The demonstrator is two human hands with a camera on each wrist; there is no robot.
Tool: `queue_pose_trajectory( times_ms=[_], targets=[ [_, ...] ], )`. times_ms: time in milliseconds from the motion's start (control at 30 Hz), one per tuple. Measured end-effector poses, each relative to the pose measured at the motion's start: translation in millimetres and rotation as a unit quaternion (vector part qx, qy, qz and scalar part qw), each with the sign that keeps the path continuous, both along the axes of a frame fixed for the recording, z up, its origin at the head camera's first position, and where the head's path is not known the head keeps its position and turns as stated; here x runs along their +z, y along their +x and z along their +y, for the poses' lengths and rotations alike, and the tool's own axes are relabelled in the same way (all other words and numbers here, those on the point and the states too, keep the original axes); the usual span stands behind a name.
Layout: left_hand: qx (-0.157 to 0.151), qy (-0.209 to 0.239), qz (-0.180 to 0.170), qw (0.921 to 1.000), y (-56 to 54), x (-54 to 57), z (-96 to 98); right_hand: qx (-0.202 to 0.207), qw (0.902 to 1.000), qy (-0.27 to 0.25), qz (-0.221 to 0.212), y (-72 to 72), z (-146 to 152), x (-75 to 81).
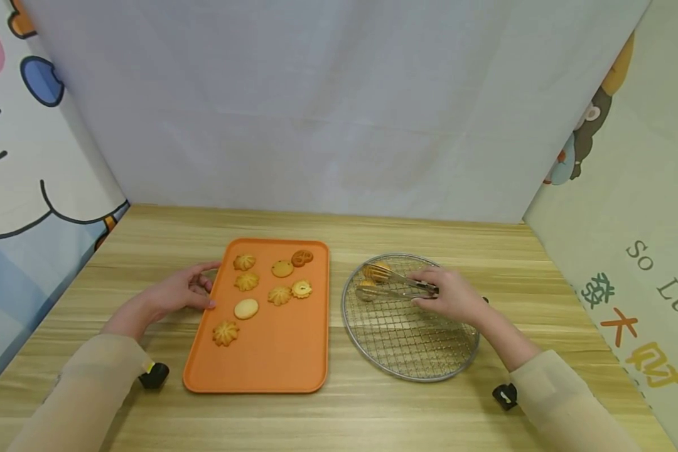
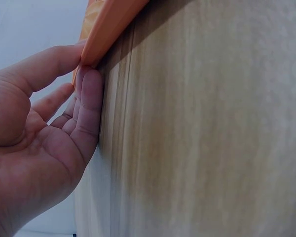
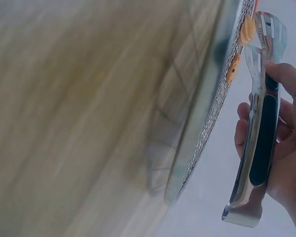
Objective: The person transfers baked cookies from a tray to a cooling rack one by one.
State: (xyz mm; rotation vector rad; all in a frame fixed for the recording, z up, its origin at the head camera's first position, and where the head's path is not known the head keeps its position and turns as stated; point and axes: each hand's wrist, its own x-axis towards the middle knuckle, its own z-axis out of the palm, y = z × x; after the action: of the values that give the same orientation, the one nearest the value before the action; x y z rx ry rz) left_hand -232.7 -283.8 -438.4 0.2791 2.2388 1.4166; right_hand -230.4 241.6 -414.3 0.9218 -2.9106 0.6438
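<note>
My left hand (image 1: 175, 292) holds the left edge of an orange tray (image 1: 271, 364). In the left wrist view its thumb rests on the rim, and the other fingers curl in by the tray's side. Several cookies lie on the tray, among them a pale oval one (image 1: 246, 308) and a brown pretzel-shaped one (image 1: 302, 258). My right hand (image 1: 452, 295) grips metal serving tongs (image 3: 261, 143) with dark handle inserts. The slotted tips are spread apart over a round wire rack (image 1: 412, 345), near two cookies (image 3: 247, 30) at its far left. Whether the tips touch a cookie, I cannot tell.
Tray and rack stand side by side on a wood-grain table (image 1: 361, 414), with a gap between them. A pale cloth (image 1: 339, 125) hangs behind the table. Printed panels (image 1: 627, 220) flank it. Black wrist devices (image 1: 505, 397) sit by both sleeves.
</note>
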Motion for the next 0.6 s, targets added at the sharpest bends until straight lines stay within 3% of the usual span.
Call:
queue_pose_trajectory(
  times_ms=[600],
  targets=[
    [0.004,-0.004,0.004,1.0000,-0.1,0.2,0.1,0.008,0.9999,-0.009,0.000,8.0,-8.7,20.1]
  ],
)
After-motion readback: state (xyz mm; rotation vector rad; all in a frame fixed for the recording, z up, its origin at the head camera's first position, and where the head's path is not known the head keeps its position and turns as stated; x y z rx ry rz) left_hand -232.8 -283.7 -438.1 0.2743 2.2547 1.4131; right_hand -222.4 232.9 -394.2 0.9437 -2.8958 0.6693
